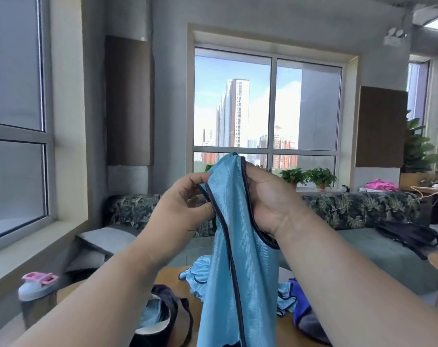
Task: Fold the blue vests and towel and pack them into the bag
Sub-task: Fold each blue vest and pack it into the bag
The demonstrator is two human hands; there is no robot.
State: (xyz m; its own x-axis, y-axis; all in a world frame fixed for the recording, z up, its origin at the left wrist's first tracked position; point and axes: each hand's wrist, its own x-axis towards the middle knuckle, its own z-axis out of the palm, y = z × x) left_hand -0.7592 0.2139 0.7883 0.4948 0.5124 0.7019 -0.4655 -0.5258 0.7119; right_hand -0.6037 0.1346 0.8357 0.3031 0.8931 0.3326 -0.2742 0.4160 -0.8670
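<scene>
A light blue vest (234, 251) with dark navy trim hangs in front of me, held up above the wooden table (172, 274). My left hand (185, 204) pinches its dark edge near the top. My right hand (270, 204) grips the vest's upper part from the right, with a trimmed loop round the wrist. More light blue cloth (200, 274) lies crumpled on the table behind the hanging vest. A dark bag (162, 314) with straps stands open at the lower left, with blue fabric inside. A darker blue cloth (300, 304) lies at the right, partly behind my right forearm.
A bottle with a pink and pale blue lid (36, 286) stands at the table's left edge. A leaf-patterned sofa (358, 209) runs behind the table, with a black bag (410, 236) on its seat. Potted plants (308, 177) line the window sill.
</scene>
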